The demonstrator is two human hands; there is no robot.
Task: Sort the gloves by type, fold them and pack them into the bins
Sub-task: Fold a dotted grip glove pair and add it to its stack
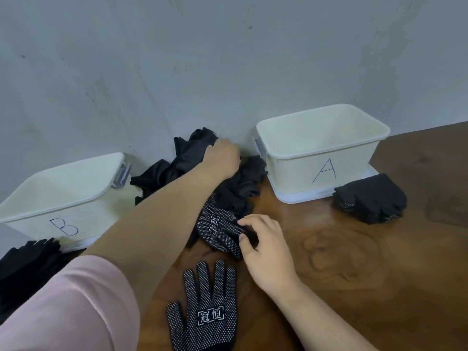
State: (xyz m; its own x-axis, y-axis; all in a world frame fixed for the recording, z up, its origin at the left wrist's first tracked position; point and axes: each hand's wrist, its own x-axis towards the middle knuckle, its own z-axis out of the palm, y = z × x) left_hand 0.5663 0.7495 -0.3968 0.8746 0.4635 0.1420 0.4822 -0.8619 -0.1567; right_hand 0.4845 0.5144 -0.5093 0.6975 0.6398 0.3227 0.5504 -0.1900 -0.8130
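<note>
The right hand (pixel 263 247) pinched a crumpled glove (pixel 217 228), dotted, between thumb and forefinger, at twelve o'clock from a flat glove (pixel 207 307) lying spread near the person. The left hand (pixel 222 158) sat in the loose pile (pixel 238 188) farther off at twelve, its fingers hidden, so its grip could not be told. These knits looked light and limp, grippy on the dots, and probably best taken at the cuff.
</note>
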